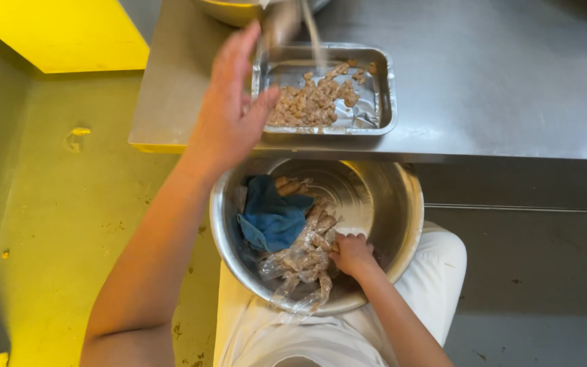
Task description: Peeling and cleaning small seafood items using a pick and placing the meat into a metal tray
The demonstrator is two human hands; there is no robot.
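- Right hand [352, 253], lower centre of the frame: its fingers are curled shut on a crumpled clear plastic bag [300, 261] that has brownish chunks inside, pinning it against the inner wall of a large steel bowl [402, 204], apparently to keep the bag steady.
- Left hand [229, 112], upper centre: its fingers are spread open and hold nothing. The palm hovers at the left edge of a shallow foil tray [383, 102], with the thumb reaching over its rim, as if to steady the tray or reach into it.
- The tray sits on a steel counter [497, 88] near its front edge and holds a loose heap of small brown pieces [314, 100], mostly in its left half.
- The bowl sits below the counter edge, resting on the person's lap, close under the tray. A blue cloth [273, 217] lies bunched inside it, just left of the bag.
- Upper left: a yellow surface [62, 30] above a greenish floor [56, 217].
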